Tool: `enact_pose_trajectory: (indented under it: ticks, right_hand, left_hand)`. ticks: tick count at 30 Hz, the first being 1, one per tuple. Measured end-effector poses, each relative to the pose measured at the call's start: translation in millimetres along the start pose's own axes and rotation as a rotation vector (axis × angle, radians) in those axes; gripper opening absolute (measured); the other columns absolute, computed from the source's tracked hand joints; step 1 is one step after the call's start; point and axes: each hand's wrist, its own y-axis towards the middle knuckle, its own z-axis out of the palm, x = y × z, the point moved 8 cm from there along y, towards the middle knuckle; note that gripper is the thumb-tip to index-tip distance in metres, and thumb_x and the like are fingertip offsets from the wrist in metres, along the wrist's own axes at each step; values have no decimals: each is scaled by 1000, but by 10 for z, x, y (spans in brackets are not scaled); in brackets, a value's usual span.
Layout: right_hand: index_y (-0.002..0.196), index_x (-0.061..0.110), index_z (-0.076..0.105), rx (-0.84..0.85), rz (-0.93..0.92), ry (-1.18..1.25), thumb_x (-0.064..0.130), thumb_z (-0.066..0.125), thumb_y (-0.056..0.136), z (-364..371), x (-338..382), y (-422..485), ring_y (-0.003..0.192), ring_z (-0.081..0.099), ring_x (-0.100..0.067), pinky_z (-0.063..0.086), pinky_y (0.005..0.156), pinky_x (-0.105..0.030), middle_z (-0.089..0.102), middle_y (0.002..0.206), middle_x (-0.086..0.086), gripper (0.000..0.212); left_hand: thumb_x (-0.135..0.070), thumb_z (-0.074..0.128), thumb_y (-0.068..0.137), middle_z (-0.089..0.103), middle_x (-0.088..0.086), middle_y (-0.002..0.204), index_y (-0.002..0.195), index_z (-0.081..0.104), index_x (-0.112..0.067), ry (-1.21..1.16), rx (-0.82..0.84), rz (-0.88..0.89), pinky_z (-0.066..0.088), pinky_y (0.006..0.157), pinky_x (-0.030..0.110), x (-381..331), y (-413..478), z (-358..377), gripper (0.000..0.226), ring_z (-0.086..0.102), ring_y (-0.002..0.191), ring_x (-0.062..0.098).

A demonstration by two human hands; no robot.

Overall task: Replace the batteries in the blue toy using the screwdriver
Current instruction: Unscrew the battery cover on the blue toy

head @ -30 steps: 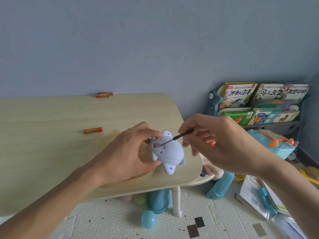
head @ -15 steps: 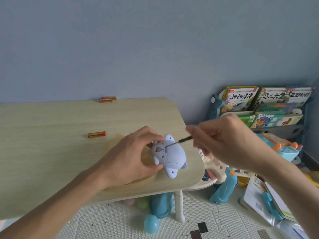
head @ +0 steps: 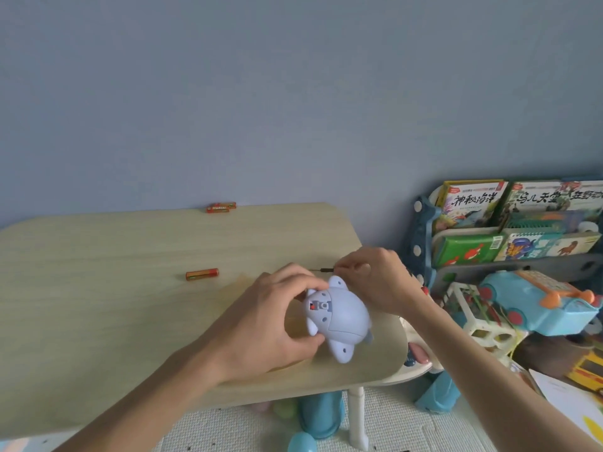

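Observation:
The blue toy [head: 342, 318] lies belly-up near the table's right front corner, its small battery hatch facing me with a red dot inside. My left hand [head: 270, 324] grips the toy from the left. My right hand [head: 375, 278] sits just behind the toy and pinches the thin dark screwdriver [head: 324, 269], whose tip points left, above the toy and clear of the hatch. One orange battery [head: 202, 274] lies loose on the table to the left. Two more orange batteries [head: 221, 207] rest at the table's far edge by the wall.
The light wooden table [head: 114, 288] ends just right of the toy. A yellowish sheet [head: 293, 324] lies under the toy. Right of the table stand a book rack [head: 509, 230], a blue toy car [head: 538, 305] and other toys on the floor.
My right hand pulled the screwdriver out of the hatch and moved it up behind the toy. The camera view shifted slightly; the left hand keeps hold of the toy.

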Motion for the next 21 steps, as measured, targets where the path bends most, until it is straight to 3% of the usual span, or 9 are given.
enact_pose_trajectory:
  ticks: [4,7,10,12,15,18,21]
  right_hand:
    - [94,33,83,131,53,-116,48,53,85,139,-69,36,103,69,-16,45,80,-26,77,98,10,35]
    - [98,37,82,145,36,-132,62,38,70,173,-127,56,102,66,-12,42,82,-25,70,95,15,58]
    - [107,31,83,99,13,-91,47,62,91,90,-92,31,106,69,-16,48,87,-29,76,106,8,31]
    - [115,26,82,23,-114,-56,29,72,97,-62,23,-41,103,69,-13,50,90,-29,78,116,5,20]
    - [117,23,80,-31,-368,-18,21,71,99,-344,346,-341,100,70,-5,50,87,-19,77,117,9,21]
    - [126,22,76,91,-555,-56,30,76,95,-426,616,-732,118,70,-6,51,102,-19,73,129,7,32]
    - [142,40,63,238,-576,-132,46,77,91,-360,658,-937,136,58,-2,47,111,-24,58,151,15,53]
  left_hand:
    - [-32,84,78,60,-25,125,128,65,-35,26,-9,2,42,99,19,-8,-5,-17,54,56,111,-6]
    - [-33,83,78,60,-25,124,126,66,-35,27,-7,-1,41,101,21,-8,-8,-19,51,54,111,-6]
    - [-33,83,78,61,-24,124,125,66,-35,27,1,-7,43,103,25,1,-9,-15,51,55,111,-4]
    - [-34,84,78,61,-25,124,127,65,-35,24,6,-14,44,103,26,15,-7,-12,52,57,112,0]
    - [-36,85,79,59,-28,125,129,65,-36,14,11,-25,42,102,21,31,1,-13,54,56,112,-6]
    - [-36,88,78,60,-29,125,128,66,-37,-10,30,-30,39,102,19,48,24,-7,54,62,112,-6]
    - [-37,88,79,61,-28,127,128,66,-39,0,46,-27,37,103,18,52,48,-10,54,64,115,1]
